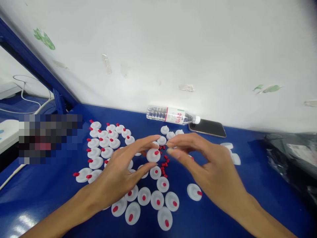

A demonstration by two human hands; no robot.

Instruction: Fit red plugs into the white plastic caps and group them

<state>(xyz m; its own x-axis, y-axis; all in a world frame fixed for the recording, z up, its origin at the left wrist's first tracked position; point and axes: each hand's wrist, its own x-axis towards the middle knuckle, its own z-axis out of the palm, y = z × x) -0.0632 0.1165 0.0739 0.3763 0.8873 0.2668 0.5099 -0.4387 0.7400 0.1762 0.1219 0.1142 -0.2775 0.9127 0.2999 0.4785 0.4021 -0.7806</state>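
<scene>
Between the thumb and fingers of my left hand [123, 162] is a white disc with a red tip [153, 155], held above the blue table. To its right, my right hand [208, 165] has its thumb and fingertips close together; whether anything small sits between them is too fine to make out. Small red caps [164, 164] lie loose between the hands. Several white discs without red tips [164, 130] lie just beyond the fingers. Many red-tipped discs [144, 196] spread over the table to the left and in front, partly hidden by my left hand.
A water bottle [173, 115] lies against the wall, beside a dark phone [207, 127]. White pieces [235, 158] lie right of my right hand. A black plastic bag [294, 158] is at the right, and a blue frame post [59, 100] stands left.
</scene>
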